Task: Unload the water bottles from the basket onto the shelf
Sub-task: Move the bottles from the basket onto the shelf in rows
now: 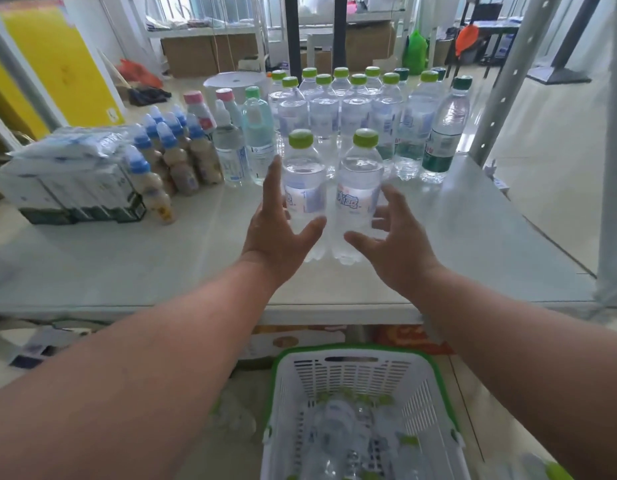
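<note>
Flanking 2 upright bottles (pixel 331 188) on shelf (pixel 127 265): L hand (pixel 279 233), R hand (pixel 393 247) (both grips wide)

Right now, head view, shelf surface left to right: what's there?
Wrapped cartons → blue-capped milky bottles → pink-capped bottles → left hand → two front water bottles → right hand → dark-green-labelled bottle → shelf post.

two bottles (pixel 329 188) on shelf (pixel 127 258) | basket (pixel 362 386) below, in front
</note>
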